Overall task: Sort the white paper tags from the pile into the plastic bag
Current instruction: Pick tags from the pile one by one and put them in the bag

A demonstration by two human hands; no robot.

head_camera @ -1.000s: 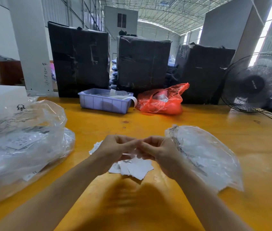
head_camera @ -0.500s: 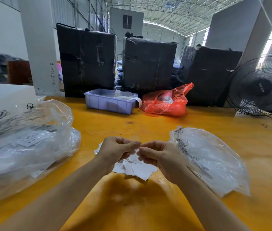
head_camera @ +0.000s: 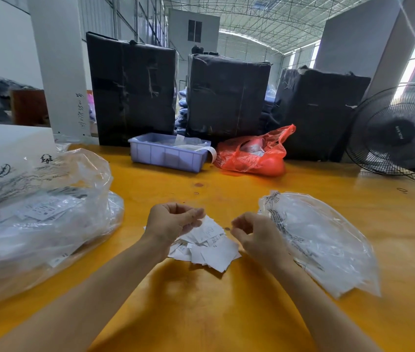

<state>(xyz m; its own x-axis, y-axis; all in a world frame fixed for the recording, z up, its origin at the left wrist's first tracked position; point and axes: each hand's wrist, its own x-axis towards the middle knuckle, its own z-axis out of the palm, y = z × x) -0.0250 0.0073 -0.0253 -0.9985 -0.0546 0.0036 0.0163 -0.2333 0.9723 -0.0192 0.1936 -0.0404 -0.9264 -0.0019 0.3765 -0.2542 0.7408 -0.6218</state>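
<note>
The grip of the left hand [head_camera: 173,221] is closed on a white paper tag [head_camera: 207,228]: thumb and curled fingers pinch its upper left edge, and the tag slants down to the right from the fingertips, printed face up. The right hand [head_camera: 254,233] is curled too, thumb tip near forefinger tip, but whether anything sits between them cannot be made out; it hangs apart from the left hand, with a gap between the two. Both hands hover just above the pile of tags [head_camera: 206,252], a loose heap of small white slips lying overlapped on the yellow counter [head_camera: 226,313], between the two forearms. Just right of the right hand lies the plastic bag [head_camera: 321,242], clear and flat on the counter, its mouth end with a line of dark print toward the hand, and pale tags showing through the film. At the left edge of the counter a large clear bag [head_camera: 41,214] bulges with white printed labels and leans against a white box [head_camera: 5,146] marked with black symbols. Farther back on the counter stand a pale blue bin [head_camera: 168,154] with white strips in it and, just beside it on the right, a red plastic bag [head_camera: 254,153]. Behind them rise three black wrapped bales [head_camera: 226,97], and a black fan [head_camera: 399,130] stands at the right.
</note>
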